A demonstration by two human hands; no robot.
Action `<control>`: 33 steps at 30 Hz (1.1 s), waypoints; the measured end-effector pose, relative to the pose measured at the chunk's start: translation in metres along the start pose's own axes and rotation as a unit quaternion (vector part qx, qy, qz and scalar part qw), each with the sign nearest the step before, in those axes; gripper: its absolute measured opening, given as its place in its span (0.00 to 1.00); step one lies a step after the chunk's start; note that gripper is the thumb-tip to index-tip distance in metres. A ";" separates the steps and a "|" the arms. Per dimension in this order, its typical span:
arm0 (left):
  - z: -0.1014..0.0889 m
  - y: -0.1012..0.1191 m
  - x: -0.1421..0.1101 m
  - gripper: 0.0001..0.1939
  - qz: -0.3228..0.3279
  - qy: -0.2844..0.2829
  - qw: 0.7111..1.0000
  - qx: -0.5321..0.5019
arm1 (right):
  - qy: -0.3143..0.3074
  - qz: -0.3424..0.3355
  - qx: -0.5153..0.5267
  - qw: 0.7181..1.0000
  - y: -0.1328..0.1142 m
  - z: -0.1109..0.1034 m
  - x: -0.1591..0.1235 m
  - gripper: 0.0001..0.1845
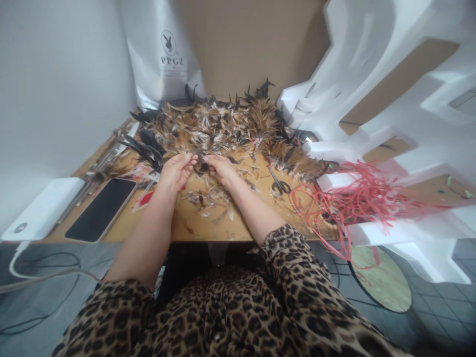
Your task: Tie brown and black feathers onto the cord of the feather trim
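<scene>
Leopard-print top (223,307) right up close, then left hand (178,171) and right hand (220,168) over the desk (208,230), fingers (194,158) apparently pinching a dark feather (201,161) between them, just in front of a big brown feather pile (215,124), scissors (280,186) off to the right, phone (100,210) off to the left

Surface (215,230): yellow-brown, flat. Far part: heap of brown and black feathers (211,121); loose feathers (208,198) scattered nearer. Left: dark-screened phone (100,210); white power bank (44,207) at corner. Right: black-handled scissors (279,185); tangled pink ribbons (357,196), some hanging over near edge.
</scene>
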State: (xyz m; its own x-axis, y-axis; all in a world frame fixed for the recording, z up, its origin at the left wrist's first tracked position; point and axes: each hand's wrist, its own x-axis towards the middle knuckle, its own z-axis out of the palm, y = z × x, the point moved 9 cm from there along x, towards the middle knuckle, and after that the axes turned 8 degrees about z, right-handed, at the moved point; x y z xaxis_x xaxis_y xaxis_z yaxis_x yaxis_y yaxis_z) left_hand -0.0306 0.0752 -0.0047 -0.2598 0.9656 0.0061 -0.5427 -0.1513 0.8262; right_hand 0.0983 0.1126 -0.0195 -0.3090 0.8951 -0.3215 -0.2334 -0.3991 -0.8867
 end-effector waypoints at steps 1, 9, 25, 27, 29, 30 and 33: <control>0.000 0.002 0.000 0.05 0.020 0.001 1.000 0.011 | -0.023 0.030 0.028 0.999 0.005 0.004 0.000 0.08; 0.003 0.003 -0.001 0.06 0.051 -0.022 0.992 0.113 | -0.087 0.041 0.057 0.994 0.003 0.016 -0.005 0.11; 0.001 -0.013 -0.001 0.05 -0.037 -0.046 0.997 0.058 | -0.034 -0.109 -0.084 0.990 -0.023 0.004 -0.006 0.13; -0.001 -0.016 -0.001 0.03 -0.058 -0.046 0.996 0.056 | -0.037 -0.125 -0.108 0.986 -0.026 0.005 -0.007 0.14; 0.000 -0.019 -0.003 0.03 -0.077 -0.052 0.994 0.064 | -0.036 -0.138 -0.128 0.982 -0.027 0.005 -0.006 0.13; 0.001 -0.020 -0.004 0.03 -0.086 -0.055 0.992 0.069 | -0.033 -0.145 -0.137 0.979 -0.027 0.004 -0.005 0.13; 0.003 -0.022 -0.007 0.05 -0.103 -0.062 0.989 0.082 | -0.025 -0.162 -0.156 0.974 -0.026 0.003 -0.003 0.12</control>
State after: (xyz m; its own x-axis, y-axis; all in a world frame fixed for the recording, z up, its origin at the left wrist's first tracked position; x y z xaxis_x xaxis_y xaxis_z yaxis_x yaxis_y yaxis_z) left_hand -0.0140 0.0724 -0.0210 -0.0513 0.9925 -0.1114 -0.4352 0.0781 0.8969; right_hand 0.1024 0.1195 0.0058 -0.3131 0.9497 0.0009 -0.0362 -0.0110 -0.9993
